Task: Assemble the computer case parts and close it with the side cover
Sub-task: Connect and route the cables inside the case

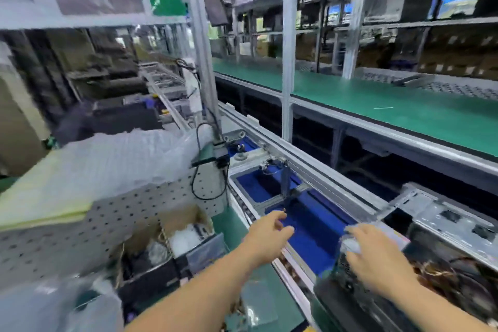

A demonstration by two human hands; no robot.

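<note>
At the far left a stack of bubble wrap [107, 159] lies on a perforated bench [54, 245], and just right of it an open cardboard box [167, 240] holds small bagged parts. The left hand [266, 234] hovers over the blue pallet [310, 234] on the conveyor line [323, 180], fingers loosely spread and slightly bent, gripping nothing. Further right, the right hand [377, 259] lies on top of a silvery boxed component [350, 248] at the near edge of the open computer case [444, 226], which sits on the line at the lower right with its side off and cables showing inside. The picture is smeared with motion, so I cannot tell whether those fingers are curled round the component or only pressing on it. No side cover is clearly visible. The step in hand seems to be seating this part into the chassis. To do it well, bring the free hand across to steady the case, keep the cables clear of the part's path, and lower it square so it slides in without catching the metal edge
</note>
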